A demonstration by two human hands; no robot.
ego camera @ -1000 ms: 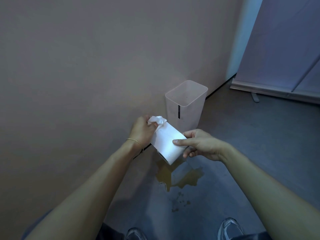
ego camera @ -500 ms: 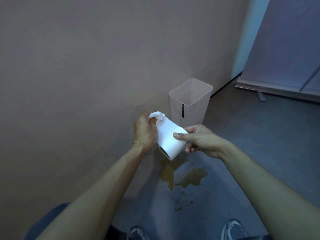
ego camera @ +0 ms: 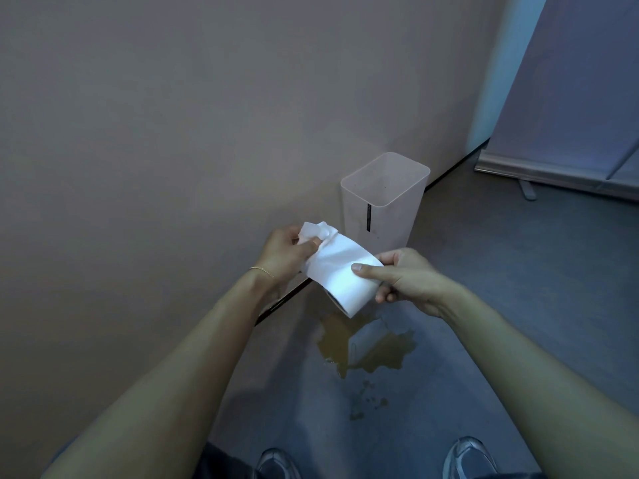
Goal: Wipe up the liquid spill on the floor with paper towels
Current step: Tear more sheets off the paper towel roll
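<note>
two hands grip one paper towel roll [ego camera: 340, 274]; left hand [ego camera: 285, 254] pinches its loose end, right hand [ego camera: 403, 278] clasps it.

The spill [ego camera: 366, 344] lay on the floor [ego camera: 518, 288], with the wall [ego camera: 173, 133] closing off its 9 to 11 o'clock side and leaving only a narrow strip along the skirting. At 12 o'clock an open-topped bin [ego camera: 383, 209] stood against the wall just beyond the puddle, blocking that approach. From 1 through 4 o'clock the floor was bare, the widest way in. A banner stand [ego camera: 553, 176] sat well apart at 2 o'clock. The left shoe [ego camera: 276, 463] and right shoe [ego camera: 468, 456] stood at 7 and 5 o'clock, with small droplets between them and the puddle. The left hand [ego camera: 283, 254] and right hand [ego camera: 404, 278] held the paper roll [ego camera: 342, 274] in the air over the puddle's 12 o'clock edge.
</note>
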